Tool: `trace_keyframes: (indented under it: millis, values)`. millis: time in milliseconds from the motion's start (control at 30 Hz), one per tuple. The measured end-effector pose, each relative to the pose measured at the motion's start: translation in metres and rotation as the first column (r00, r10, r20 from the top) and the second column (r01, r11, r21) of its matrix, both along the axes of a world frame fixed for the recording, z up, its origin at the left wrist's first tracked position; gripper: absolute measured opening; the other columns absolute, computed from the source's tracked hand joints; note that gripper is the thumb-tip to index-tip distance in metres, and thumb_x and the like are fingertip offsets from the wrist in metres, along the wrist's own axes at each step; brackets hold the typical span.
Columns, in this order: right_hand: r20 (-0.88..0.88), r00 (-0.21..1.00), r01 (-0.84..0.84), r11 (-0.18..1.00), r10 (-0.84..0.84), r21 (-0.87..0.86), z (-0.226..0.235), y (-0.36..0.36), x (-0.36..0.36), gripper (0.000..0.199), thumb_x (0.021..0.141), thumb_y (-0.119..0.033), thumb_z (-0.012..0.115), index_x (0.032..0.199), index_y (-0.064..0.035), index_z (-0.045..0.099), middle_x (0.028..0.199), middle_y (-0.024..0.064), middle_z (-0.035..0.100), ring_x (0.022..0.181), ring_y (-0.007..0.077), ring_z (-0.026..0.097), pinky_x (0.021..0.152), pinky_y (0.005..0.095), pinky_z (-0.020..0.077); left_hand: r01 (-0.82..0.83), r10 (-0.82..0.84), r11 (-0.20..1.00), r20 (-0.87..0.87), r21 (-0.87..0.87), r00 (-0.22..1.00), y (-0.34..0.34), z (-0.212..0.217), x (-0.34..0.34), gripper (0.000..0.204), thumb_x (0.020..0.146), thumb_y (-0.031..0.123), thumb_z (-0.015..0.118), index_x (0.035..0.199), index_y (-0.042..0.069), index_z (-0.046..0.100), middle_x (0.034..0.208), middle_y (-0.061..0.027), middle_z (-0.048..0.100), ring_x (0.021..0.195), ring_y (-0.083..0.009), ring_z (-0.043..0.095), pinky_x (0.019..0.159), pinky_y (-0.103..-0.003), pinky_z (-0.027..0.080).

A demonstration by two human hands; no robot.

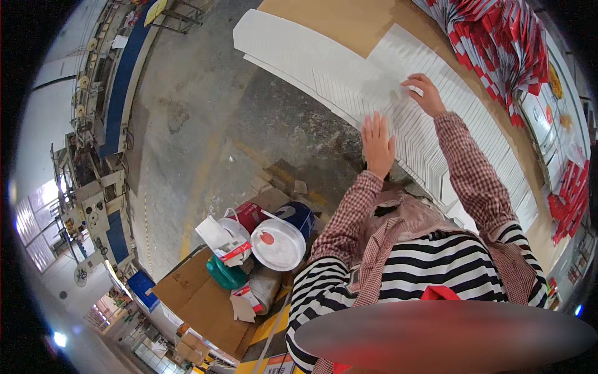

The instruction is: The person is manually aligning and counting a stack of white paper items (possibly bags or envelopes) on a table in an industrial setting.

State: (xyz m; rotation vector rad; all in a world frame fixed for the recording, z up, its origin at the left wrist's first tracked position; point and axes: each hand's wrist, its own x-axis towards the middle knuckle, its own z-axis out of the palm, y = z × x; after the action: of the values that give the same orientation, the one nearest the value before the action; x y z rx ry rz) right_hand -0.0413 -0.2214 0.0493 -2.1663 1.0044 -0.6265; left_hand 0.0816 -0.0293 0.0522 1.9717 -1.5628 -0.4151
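Note:
Overlapping white sheets (pixel 305 56) lie fanned out in a long row across a brown-topped table (pixel 349 22). A second fanned row of white sheets (pixel 479 118) runs beside it toward the lower right. My left hand (pixel 378 146) is at the near edge of the sheets, flat with its fingers stretched out and slightly blurred. Farther right, over the sheets, is my right hand (pixel 425 93), its fingers loosely bent and thumb apart. Nothing shows in either hand. Whether the fingertips touch the paper I cannot tell.
Red-and-white folded papers (pixel 498 50) are heaped at the table's far right, with more red pieces (pixel 570 199) below. Left of me stand a white-lidded bucket (pixel 277 246), a green jug (pixel 225 273) and a cardboard box (pixel 193 296). A machine with a blue belt (pixel 119 100) runs along the left.

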Motion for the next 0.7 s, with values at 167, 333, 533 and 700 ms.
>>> trace_keyframes:
  millis: [167, 333, 533, 700]
  values:
    - [-0.276, 0.927, -0.262, 0.965, 0.255, 0.010, 0.002, -0.028, 0.028, 0.023, 0.064, -0.007, 0.068, 0.085, -0.0097, 0.059, 0.094, 0.0068, 0.049, 0.094, 0.0250, 0.046, 0.082, 0.0343, 0.0404, 0.063, -0.079, 0.991, 0.131, 0.118, 0.988, -0.008, -0.016, 0.017, 0.061, 0.081, 0.024, 0.054, 0.132, 0.004, 0.027, 0.142, -0.0128, 0.017, 0.131, -0.0341, 0.013, 0.105, -0.047, 0.014]
    - [-0.294, 0.910, -0.314, 0.949, 0.291, -0.034, 0.012, -0.030, 0.031, 0.024, 0.062, -0.009, 0.070, 0.078, -0.0070, 0.053, 0.090, 0.0070, 0.049, 0.086, 0.0243, 0.048, 0.075, 0.0337, 0.0417, 0.125, -0.155, 0.976, 0.166, 0.180, 0.974, -0.007, -0.013, 0.023, 0.070, 0.080, 0.033, 0.056, 0.136, 0.007, 0.022, 0.142, -0.0132, 0.015, 0.131, -0.0357, 0.010, 0.104, -0.049, 0.013]
    - [-0.192, 0.973, -0.030, 0.889, 0.131, 0.457, 0.001, -0.027, 0.016, 0.027, 0.076, -0.025, 0.065, 0.072, -0.0034, 0.050, 0.059, 0.0069, 0.044, 0.055, 0.0177, 0.042, 0.055, 0.0305, 0.0373, 0.105, -0.122, 0.989, 0.178, 0.103, 0.977, -0.008, -0.013, 0.016, 0.077, 0.075, 0.032, 0.062, 0.136, 0.007, 0.022, 0.141, -0.0159, 0.016, 0.127, -0.0418, 0.013, 0.101, -0.055, 0.015]
    - [-0.344, 0.939, 0.100, 0.957, 0.000, 0.273, -0.027, -0.002, 0.005, 0.051, 0.078, -0.049, 0.054, 0.069, 0.0013, 0.055, 0.065, 0.0169, 0.054, 0.059, 0.0291, 0.050, 0.057, 0.0386, 0.0389, 0.109, -0.152, 0.978, 0.250, 0.177, 0.956, -0.007, -0.015, 0.014, 0.072, 0.078, 0.034, 0.059, 0.135, 0.006, 0.025, 0.141, -0.0172, 0.015, 0.128, -0.0413, 0.011, 0.102, -0.055, 0.013]
